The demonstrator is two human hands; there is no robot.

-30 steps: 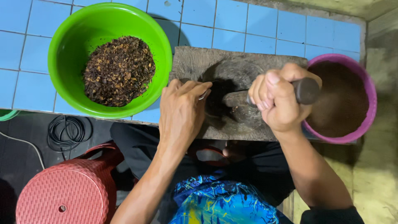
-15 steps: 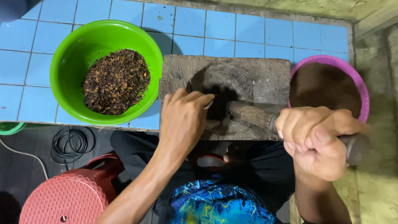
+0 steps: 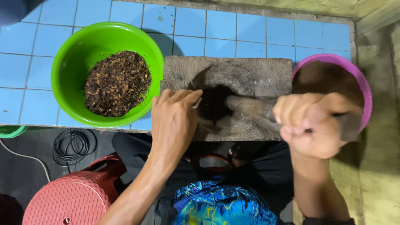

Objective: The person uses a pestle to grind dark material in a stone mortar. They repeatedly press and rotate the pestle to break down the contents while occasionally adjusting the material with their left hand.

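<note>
A grey stone mortar block [image 3: 266, 71] lies on the blue tiled counter with dark ground matter in its hollow [image 3: 214, 102]. My right hand [image 3: 316, 125] is closed around a stone pestle [image 3: 248, 108] whose tip points into the hollow. My left hand [image 3: 173, 121] rests on the block's near left edge, fingers at the hollow's rim, pinching a thin metal piece, possibly a spoon. A green bowl [image 3: 79, 54] of dark brown flakes stands to the left. A pink bowl [image 3: 358, 79] of brown powder sits to the right, partly behind my right hand.
A red plastic stool [image 3: 71, 198] stands on the floor at lower left, beside a coiled black cable [image 3: 75, 146]. A green rim [image 3: 10, 131] shows at the left edge. A rough concrete wall [image 3: 379, 166] runs along the right.
My right hand has pulled the pestle back toward the right and lower, tilting it flatter. The left hand stays at the mortar's edge. The camera view has shifted slightly.
</note>
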